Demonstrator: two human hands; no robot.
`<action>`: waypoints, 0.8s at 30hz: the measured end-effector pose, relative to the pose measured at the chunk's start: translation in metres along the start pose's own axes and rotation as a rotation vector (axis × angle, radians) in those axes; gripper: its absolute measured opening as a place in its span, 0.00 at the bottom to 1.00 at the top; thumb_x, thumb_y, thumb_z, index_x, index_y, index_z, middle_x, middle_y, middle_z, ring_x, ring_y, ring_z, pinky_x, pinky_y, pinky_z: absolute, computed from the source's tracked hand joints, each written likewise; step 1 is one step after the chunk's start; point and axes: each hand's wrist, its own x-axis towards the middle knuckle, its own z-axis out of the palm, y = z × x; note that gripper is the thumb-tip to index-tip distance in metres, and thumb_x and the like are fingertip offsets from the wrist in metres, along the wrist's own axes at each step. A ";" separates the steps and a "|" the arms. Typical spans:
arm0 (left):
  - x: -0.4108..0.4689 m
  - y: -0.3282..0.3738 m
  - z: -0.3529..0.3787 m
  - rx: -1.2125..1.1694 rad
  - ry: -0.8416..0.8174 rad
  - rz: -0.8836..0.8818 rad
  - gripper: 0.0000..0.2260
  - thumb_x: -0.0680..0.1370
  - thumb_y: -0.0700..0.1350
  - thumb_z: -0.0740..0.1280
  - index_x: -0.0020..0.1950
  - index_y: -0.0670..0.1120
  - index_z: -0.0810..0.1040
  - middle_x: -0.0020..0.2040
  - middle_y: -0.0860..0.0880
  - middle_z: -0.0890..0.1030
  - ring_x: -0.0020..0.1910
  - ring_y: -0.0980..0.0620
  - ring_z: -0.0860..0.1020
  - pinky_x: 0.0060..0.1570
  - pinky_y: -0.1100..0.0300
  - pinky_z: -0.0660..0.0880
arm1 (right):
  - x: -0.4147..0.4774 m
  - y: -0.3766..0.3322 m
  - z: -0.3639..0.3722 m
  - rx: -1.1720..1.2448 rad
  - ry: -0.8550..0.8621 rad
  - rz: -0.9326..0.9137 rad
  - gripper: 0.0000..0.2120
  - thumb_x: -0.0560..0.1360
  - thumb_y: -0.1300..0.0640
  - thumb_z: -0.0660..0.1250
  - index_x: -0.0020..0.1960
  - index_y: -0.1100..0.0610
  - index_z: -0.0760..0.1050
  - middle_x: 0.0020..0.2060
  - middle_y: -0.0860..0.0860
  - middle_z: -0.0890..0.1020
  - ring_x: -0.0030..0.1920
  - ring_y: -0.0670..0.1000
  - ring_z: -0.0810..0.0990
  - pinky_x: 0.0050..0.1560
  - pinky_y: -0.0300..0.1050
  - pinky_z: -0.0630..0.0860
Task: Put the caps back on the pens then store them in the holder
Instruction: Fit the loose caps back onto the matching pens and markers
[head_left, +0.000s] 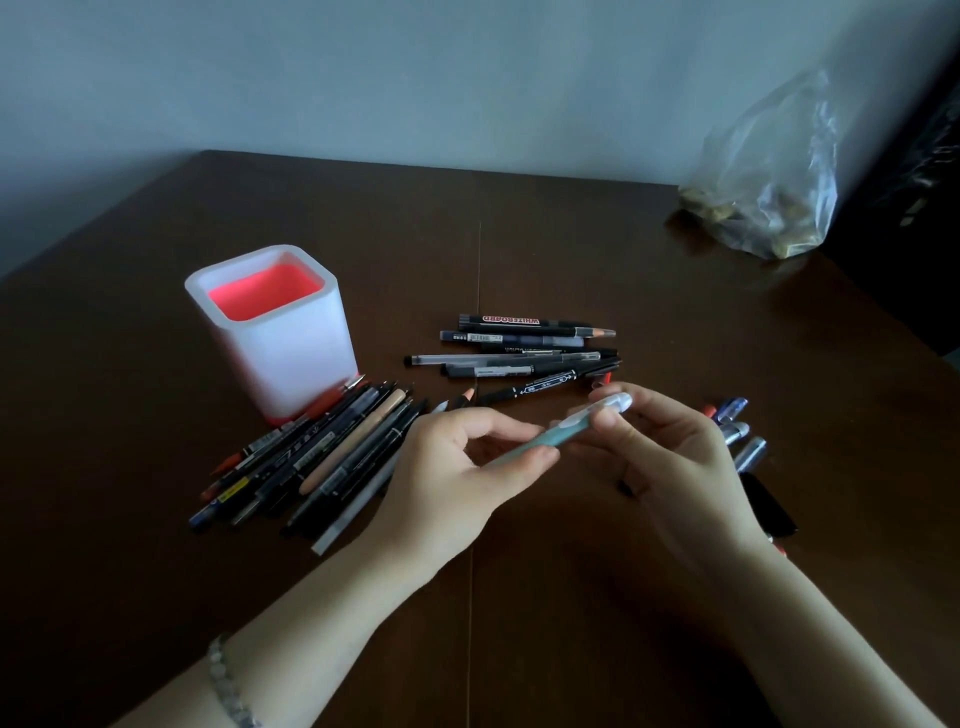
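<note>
Left hand (447, 467) pinches the barrel of a slim teal pen with a white cap (563, 431), held above the dark brown wooden table (519, 597); right hand (670, 457) grips its capped end; translucent white square holder with red inside (275, 332) stands well left, pens heaped beside it.

The left hand (447, 483) covers the front end of the teal pen (563, 435), hiding its tip. The right hand (675, 467) hides much of the blue and silver pieces (742, 434) beside it; pens or caps, unclear. The plastic bag (769, 187) holds blurred contents. Both forearms run off the bottom edge.
</note>
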 end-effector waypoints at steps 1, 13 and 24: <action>0.001 0.002 0.000 -0.086 -0.022 -0.059 0.07 0.67 0.41 0.74 0.40 0.52 0.82 0.28 0.60 0.80 0.29 0.62 0.77 0.29 0.73 0.70 | -0.001 -0.001 -0.001 -0.031 -0.012 -0.025 0.17 0.59 0.45 0.76 0.43 0.53 0.82 0.43 0.60 0.84 0.47 0.58 0.84 0.45 0.45 0.81; 0.014 -0.001 -0.030 0.716 0.164 0.156 0.11 0.72 0.50 0.68 0.49 0.45 0.80 0.44 0.49 0.81 0.41 0.51 0.78 0.38 0.58 0.75 | 0.028 -0.016 -0.013 -0.090 0.547 -0.050 0.03 0.74 0.61 0.66 0.46 0.55 0.78 0.35 0.51 0.84 0.34 0.44 0.83 0.40 0.35 0.80; 0.010 0.001 -0.029 1.121 -0.127 -0.217 0.12 0.77 0.52 0.63 0.59 0.50 0.71 0.53 0.50 0.76 0.51 0.51 0.75 0.45 0.58 0.76 | 0.103 -0.023 -0.008 -0.575 0.332 0.175 0.18 0.73 0.58 0.68 0.60 0.62 0.71 0.44 0.55 0.81 0.36 0.48 0.83 0.39 0.39 0.81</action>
